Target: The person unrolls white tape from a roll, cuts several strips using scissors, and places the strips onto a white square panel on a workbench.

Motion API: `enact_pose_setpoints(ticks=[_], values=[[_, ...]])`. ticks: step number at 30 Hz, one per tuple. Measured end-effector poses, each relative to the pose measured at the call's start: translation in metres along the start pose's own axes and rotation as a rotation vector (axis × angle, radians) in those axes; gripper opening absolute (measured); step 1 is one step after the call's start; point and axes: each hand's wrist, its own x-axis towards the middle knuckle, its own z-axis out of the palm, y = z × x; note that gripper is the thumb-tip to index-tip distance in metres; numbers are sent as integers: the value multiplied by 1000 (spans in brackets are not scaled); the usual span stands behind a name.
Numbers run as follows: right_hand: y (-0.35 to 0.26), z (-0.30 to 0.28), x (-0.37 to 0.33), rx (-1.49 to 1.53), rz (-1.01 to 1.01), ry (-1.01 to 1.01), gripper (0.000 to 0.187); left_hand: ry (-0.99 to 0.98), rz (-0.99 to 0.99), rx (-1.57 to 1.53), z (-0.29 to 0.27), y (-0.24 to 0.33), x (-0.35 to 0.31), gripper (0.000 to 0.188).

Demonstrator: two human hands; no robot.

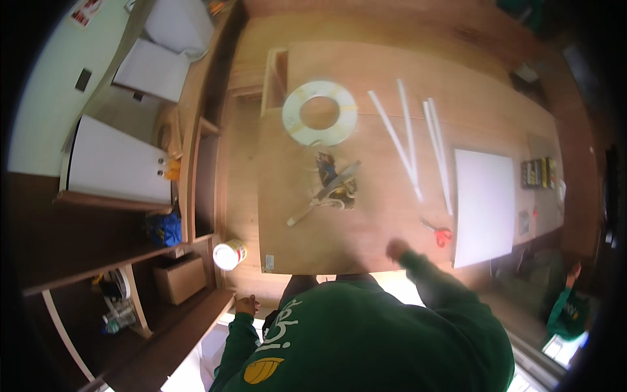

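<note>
My right hand (396, 249) is over the near part of the wooden table (307, 248), smeared by motion, so its fingers cannot be read. Nearest to it are scissors (443, 236) with red handles, lying to its right. My left hand (247, 305) hangs low at my left side, off the table. Its fingers are loosely bent and apart, with nothing seen in them. A white tub (230, 255) stands just beyond it. Mid-table lies a small heap of tools (336, 179), with a long-bladed tool across it. Behind the heap is a wide white roll of banding (320, 112).
Several narrow white strips (405, 137) lie right of centre, beside a white panel (483, 208). A black-and-yellow box (538, 173) sits farther right. Wooden shelving (202, 176) with a cardboard box (179, 279) runs along the left. Another person in green (568, 315) is at the right edge.
</note>
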Motion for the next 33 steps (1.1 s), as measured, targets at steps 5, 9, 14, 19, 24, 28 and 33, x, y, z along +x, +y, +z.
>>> enact_pose_setpoints(ticks=[5, 9, 14, 19, 24, 28, 33], values=[[-115, 15, -130, 1081, 960, -288, 48, -88, 608, 362, -58, 25, 84, 49], [-171, 35, -189, 1085, 937, -217, 29, -192, 709, 52, -100, 101, 145, 41], [-232, 66, -170, 1131, 939, -38, 47, -39, 666, -27, -82, 212, 135, 18], [-262, 38, -136, 1332, 1037, 381, 41, -201, 829, 46, -1, 304, 65, 48], [-281, -59, -92, 1571, 607, 655, 64, -853, 1037, -69, 107, 355, -58, 43], [-284, -137, -77, 2380, 35, 1272, 75, -819, 1500, 129, 167, 329, -144, 60], [-288, -180, -124, 2311, -107, 1378, 72, -946, 1097, -35, 192, 324, -136, 61]])
